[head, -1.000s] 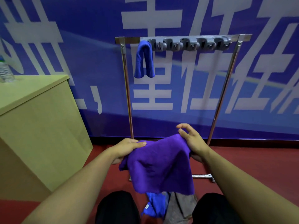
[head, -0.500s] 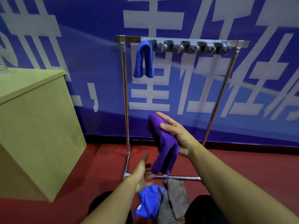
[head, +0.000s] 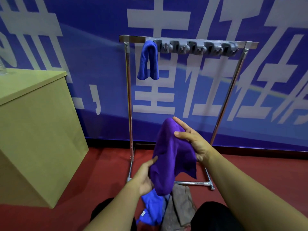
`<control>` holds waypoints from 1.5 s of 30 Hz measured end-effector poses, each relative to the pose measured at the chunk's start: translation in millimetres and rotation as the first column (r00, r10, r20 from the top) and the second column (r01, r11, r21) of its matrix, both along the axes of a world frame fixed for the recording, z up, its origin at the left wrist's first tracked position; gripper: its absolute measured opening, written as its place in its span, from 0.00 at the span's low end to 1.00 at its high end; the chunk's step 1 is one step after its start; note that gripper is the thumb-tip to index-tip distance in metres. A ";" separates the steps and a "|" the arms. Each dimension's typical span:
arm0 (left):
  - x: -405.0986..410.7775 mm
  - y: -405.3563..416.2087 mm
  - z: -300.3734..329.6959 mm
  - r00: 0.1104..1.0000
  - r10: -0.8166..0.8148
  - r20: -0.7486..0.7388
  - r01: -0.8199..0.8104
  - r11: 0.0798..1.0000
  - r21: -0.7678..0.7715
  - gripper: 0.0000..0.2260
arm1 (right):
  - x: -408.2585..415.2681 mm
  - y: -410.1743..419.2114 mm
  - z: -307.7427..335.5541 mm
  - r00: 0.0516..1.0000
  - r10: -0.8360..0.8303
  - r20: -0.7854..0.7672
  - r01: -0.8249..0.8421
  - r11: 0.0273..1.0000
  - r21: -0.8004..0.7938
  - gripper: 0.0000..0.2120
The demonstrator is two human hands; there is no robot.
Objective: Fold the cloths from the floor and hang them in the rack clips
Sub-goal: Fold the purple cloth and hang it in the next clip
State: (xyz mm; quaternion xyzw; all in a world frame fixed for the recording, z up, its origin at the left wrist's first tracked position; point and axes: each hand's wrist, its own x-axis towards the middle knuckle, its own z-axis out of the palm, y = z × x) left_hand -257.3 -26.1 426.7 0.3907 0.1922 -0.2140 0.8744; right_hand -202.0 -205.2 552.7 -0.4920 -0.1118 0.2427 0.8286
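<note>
A purple cloth hangs folded over my right hand, which grips its top in front of the metal rack. My left hand touches the cloth's lower left edge from below, fingers around the fabric. A blue cloth hangs folded in the leftmost of the grey rack clips; the other clips hold nothing. On the red floor between my knees lie a blue cloth and a grey-brown cloth.
A yellow-green cabinet stands to the left of the rack. A blue banner wall with white characters runs behind the rack. The rack's base bar lies on the floor just beyond the cloth pile.
The purple cloth, spread between both hands a second ago, now hangs folded from my right hand. My left hand dropped away, then came back up to the cloth's lower edge.
</note>
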 end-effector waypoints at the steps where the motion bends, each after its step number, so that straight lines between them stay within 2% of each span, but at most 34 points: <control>1: 0.4 -1.1 2.2 1.000 0.017 0.004 -0.017 1.000 0.015 0.18 | 2.1 -4.5 -5.4 1.000 -0.002 0.010 0.003 0.999 -0.052 0.32; 4: 5.5 6.2 7.7 0.988 0.148 0.044 -0.149 0.989 0.014 0.18 | 6.3 -18.8 -26.7 0.998 -0.022 0.058 0.038 0.957 -0.287 0.32; 7: 15.4 26.9 10.3 0.928 0.371 0.044 -0.372 0.928 0.024 0.18 | 7.9 -29.3 -48.6 0.993 -0.083 0.082 0.112 0.880 -0.461 0.25; 8: 18.4 32.9 10.9 0.912 0.409 0.047 -0.410 0.911 0.040 0.16 | 9.3 -32.3 -55.0 0.987 -0.107 0.121 0.155 0.833 -0.531 0.22; 10: 25.0 43.9 10.2 0.893 0.446 0.052 -0.449 0.890 0.074 0.12 | 12.8 -39.4 -65.3 0.959 -0.088 0.271 0.258 0.672 -0.694 0.17; 12: 32.0 55.1 7.8 0.875 0.480 0.062 -0.484 0.865 0.130 0.09 | 17.1 -45.2 -71.7 0.921 -0.023 0.390 0.346 0.513 -0.786 0.18; 13: 33.8 60.8 8.2 0.859 0.507 0.072 -0.512 0.845 0.155 0.08 | 19.2 -47.8 -74.3 0.914 -0.024 0.405 0.365 0.486 -0.794 0.20; 16: 33.4 72.7 13.6 0.837 0.531 0.133 -0.547 0.806 0.227 0.07 | 21.4 -50.9 -79.0 0.908 -0.098 0.408 0.400 0.495 -0.771 0.26; 19: 33.4 76.0 15.0 0.844 0.468 0.263 -0.535 0.770 0.348 0.07 | 19.6 -51.9 -80.0 0.882 -0.099 0.460 0.445 0.492 -0.748 0.29; 22: 30.6 77.4 16.6 0.850 0.339 0.403 -0.519 0.667 0.535 0.07 | 20.0 -53.9 -79.4 0.860 -0.120 0.497 0.490 0.468 -0.735 0.22; 25: 27.2 78.8 22.8 0.842 0.188 0.505 -0.513 0.566 0.645 0.06 | 21.6 -59.7 -78.8 0.845 -0.132 0.519 0.523 0.405 -0.750 0.13; 30: 29.1 87.7 28.8 0.853 0.108 0.510 -0.475 0.563 0.676 0.10 | 29.9 -77.9 -85.0 0.851 -0.055 0.522 0.513 0.300 -0.804 0.08; 34: 30.4 95.3 31.1 0.844 0.090 0.529 -0.491 0.526 0.694 0.11 | 35.4 -84.8 -87.8 0.854 -0.040 0.519 0.512 0.249 -0.822 0.05; 36: 30.6 95.7 33.6 0.841 0.104 0.531 -0.501 0.521 0.691 0.12 | 34.7 -83.8 -86.2 0.862 -0.074 0.501 0.500 0.279 -0.820 0.07; 40: 30.6 95.1 36.4 0.837 0.108 0.536 -0.508 0.518 0.688 0.15 | 34.1 -79.5 -87.9 0.865 -0.214 0.454 0.500 0.449 -0.741 0.10; 42: 31.1 96.9 36.0 0.834 0.120 0.539 -0.517 0.514 0.685 0.18 | 32.1 -77.1 -89.7 0.868 -0.260 0.423 0.495 0.508 -0.705 0.08; 44: 31.1 98.1 37.1 0.829 0.131 0.544 -0.529 0.503 0.684 0.20 | 29.8 -75.5 -87.9 0.859 -0.274 0.433 0.511 0.509 -0.692 0.05; 45: 30.5 98.3 38.0 0.824 0.134 0.551 -0.539 0.489 0.686 0.19 | 29.6 -75.5 -87.0 0.852 -0.269 0.449 0.523 0.489 -0.698 0.09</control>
